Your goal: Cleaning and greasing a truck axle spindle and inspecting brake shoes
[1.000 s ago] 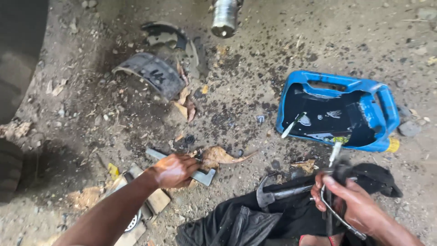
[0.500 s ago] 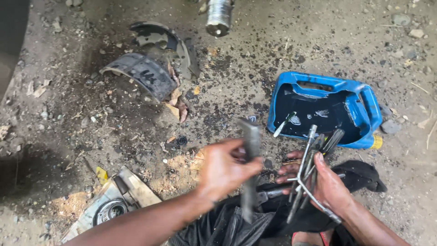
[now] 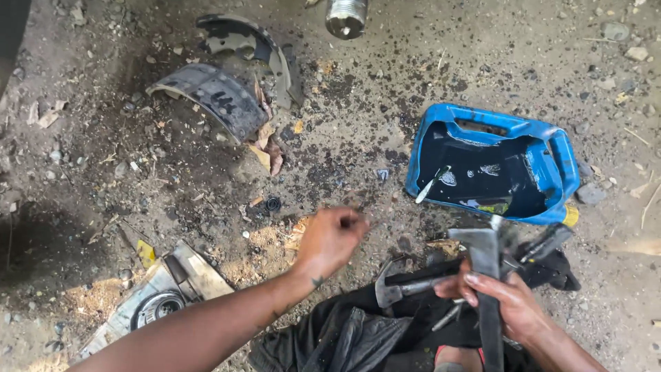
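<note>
My right hand (image 3: 506, 303) grips a flat grey metal bar (image 3: 485, 258) upright, together with a bundle of thin metal rods. It hovers over a black cloth (image 3: 358, 331) on the dirt ground. A hammer (image 3: 396, 286) lies on the cloth just left of that hand. My left hand (image 3: 330, 238) is stretched out over the ground with its fingers curled in, slightly blurred, and nothing shows in it. A blue cut-open plastic container (image 3: 561, 155) holding dark oil and a small tool sits beyond my right hand.
Two curved brake shoes (image 3: 213, 89) lie at the upper left on oily dirt. A metal axle end (image 3: 346, 17) juts in at the top. A torn cardboard box with a round part (image 3: 155, 303) lies at the lower left. Dry leaves and stones are scattered about.
My left hand lifted the flat bar off the ground and carried it right. Now my right hand holds it with the rods, and my left hand has pulled back.
</note>
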